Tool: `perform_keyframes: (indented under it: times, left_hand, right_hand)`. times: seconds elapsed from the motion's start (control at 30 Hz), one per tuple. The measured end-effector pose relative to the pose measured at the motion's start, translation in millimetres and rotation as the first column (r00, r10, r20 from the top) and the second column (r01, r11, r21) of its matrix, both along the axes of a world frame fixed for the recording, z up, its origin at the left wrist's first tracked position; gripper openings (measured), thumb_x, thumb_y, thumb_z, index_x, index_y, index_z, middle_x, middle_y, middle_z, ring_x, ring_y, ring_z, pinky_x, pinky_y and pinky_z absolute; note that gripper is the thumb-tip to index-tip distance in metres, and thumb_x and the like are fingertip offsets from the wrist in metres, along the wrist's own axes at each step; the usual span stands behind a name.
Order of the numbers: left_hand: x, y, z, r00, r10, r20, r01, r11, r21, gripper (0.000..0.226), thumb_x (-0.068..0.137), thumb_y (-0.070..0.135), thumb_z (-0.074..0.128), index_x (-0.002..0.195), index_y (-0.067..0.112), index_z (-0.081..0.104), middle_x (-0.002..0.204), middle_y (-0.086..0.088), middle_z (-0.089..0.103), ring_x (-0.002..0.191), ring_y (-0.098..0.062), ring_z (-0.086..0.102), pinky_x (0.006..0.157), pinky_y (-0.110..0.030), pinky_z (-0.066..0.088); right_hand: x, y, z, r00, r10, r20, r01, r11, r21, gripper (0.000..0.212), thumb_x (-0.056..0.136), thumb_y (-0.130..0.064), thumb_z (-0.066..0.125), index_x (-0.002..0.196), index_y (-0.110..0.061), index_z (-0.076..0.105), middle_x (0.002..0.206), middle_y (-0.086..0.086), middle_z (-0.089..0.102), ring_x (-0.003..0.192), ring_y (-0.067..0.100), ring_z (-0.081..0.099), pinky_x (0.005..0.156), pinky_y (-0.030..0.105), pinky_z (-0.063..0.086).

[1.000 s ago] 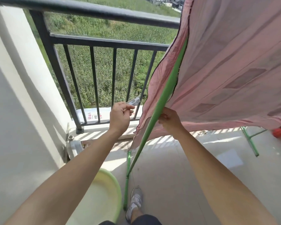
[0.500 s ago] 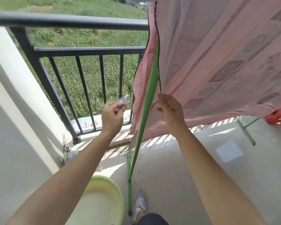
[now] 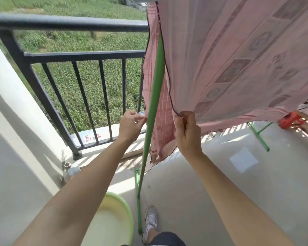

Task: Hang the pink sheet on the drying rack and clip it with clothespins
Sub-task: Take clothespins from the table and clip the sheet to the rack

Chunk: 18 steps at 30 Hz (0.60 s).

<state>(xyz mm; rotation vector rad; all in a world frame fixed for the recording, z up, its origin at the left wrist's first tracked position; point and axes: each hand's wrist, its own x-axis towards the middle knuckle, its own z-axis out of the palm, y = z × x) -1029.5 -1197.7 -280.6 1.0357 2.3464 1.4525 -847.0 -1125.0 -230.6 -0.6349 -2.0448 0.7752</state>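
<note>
Hands at a balcony drying rack [image 3: 154, 96]: the right hand [image 3: 187, 132] pinches the dark hem of the pink sheet [image 3: 238, 59] draped over the green rack, while the left hand [image 3: 131, 126] grips a clear clothespin [image 3: 140, 113] just beside the pole.

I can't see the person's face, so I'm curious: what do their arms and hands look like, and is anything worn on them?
Both forearms are bare, with no sleeves in view. The left hand and right hand wear no gloves, and no rings, watch or bracelets are visible.

Pink patterned sheet [image 3: 238, 59], green rack pole [image 3: 155, 96], blk railing [image 3: 69, 22].
</note>
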Motion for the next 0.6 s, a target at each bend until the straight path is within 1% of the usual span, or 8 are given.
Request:
perform_keyframes:
  times: [0.07,0.1,0.17,0.23,0.37,0.47,0.53,0.6]
  left_hand:
    - [3,-10,-6,1.0,0.03,-0.002,-0.03,0.999,0.016,0.023,0.085,0.029,0.071,0.099,0.011,0.075,0.104,-0.006,0.056,0.084,-0.009,0.049,0.079,-0.028,0.046]
    - [3,-18,-9,0.999,0.047,-0.008,-0.047,0.999,0.026,0.022,0.085,0.028,0.071,0.098,0.01,0.074,0.105,-0.006,0.055,0.08,-0.006,0.049,0.079,-0.03,0.048]
    - [2,-35,-13,0.996,0.082,-0.031,-0.081,0.996,0.038,0.022,0.087,0.026,0.07,0.099,0.008,0.074,0.108,-0.006,0.054,0.078,-0.003,0.049,0.075,-0.02,0.046]
    - [-3,-54,-14,0.994,0.081,-0.072,-0.079,0.996,0.04,0.022,0.087,0.025,0.069,0.098,0.007,0.074,0.108,-0.006,0.053,0.082,-0.007,0.051,0.071,-0.01,0.042]
    - [-12,-88,-5,0.99,0.008,-0.137,0.0,0.998,0.061,0.015,0.084,0.018,0.072,0.093,0.006,0.073,0.106,-0.006,0.052,0.079,0.001,0.054,0.075,-0.019,0.055]
    - [-18,-110,17,0.987,0.048,-0.151,-0.027,0.99,0.136,0.015,0.083,0.012,0.072,0.093,0.001,0.073,0.102,-0.003,0.051,0.084,0.001,0.051,0.072,-0.007,0.047]
    - [-28,-127,33,0.988,0.116,-0.102,-0.095,0.977,0.193,0.017,0.084,0.013,0.071,0.095,0.001,0.072,0.105,-0.004,0.051,0.093,-0.005,0.05,0.074,-0.007,0.047]
    - [-40,-142,34,0.985,0.161,-0.067,-0.146,0.97,0.193,0.017,0.084,0.017,0.072,0.096,0.005,0.072,0.11,-0.004,0.051,0.1,-0.01,0.05,0.077,-0.012,0.049]
  right_hand:
    - [3,-6,-7,0.997,0.032,0.064,-0.032,0.999,-0.001,0.043,0.084,-0.058,0.053,0.097,-0.018,0.043,0.059,-0.014,0.048,0.054,0.003,0.058,0.045,0.009,0.038]
    - [2,-8,-12,0.994,0.028,0.107,-0.027,1.0,-0.008,0.044,0.081,-0.059,0.056,0.093,-0.018,0.044,0.059,-0.012,0.048,0.054,0.006,0.057,0.046,0.01,0.04]
    - [-5,-9,-27,0.981,0.003,0.196,0.002,1.0,-0.025,0.037,0.086,-0.054,0.061,0.082,-0.021,0.046,0.057,-0.007,0.046,0.049,0.013,0.05,0.046,0.02,0.041]
    - [-13,-10,-47,0.953,-0.022,0.303,0.035,0.999,-0.037,0.029,0.092,-0.043,0.063,0.078,-0.021,0.049,0.061,-0.005,0.047,0.053,0.014,0.049,0.051,0.027,0.041]
    - [-35,-33,-76,0.824,0.056,0.563,-0.01,0.996,-0.084,0.018,0.091,-0.028,0.065,0.091,-0.011,0.059,0.075,0.005,0.066,0.068,0.026,0.062,0.064,0.035,0.052]
    - [-52,-57,-61,0.851,0.189,0.49,-0.157,0.982,-0.107,0.011,0.089,-0.024,0.067,0.091,-0.013,0.066,0.077,0.003,0.072,0.073,0.023,0.067,0.068,0.035,0.053]
    - [-57,-68,-54,0.879,0.293,0.376,-0.24,0.954,-0.182,0.008,0.087,-0.022,0.07,0.087,-0.014,0.069,0.074,-0.001,0.072,0.072,0.015,0.068,0.07,0.029,0.054]
    - [-57,-71,-63,0.873,0.312,0.375,-0.244,0.945,-0.218,0.011,0.086,-0.022,0.071,0.085,-0.012,0.07,0.073,0.0,0.073,0.072,0.013,0.068,0.072,0.026,0.054]
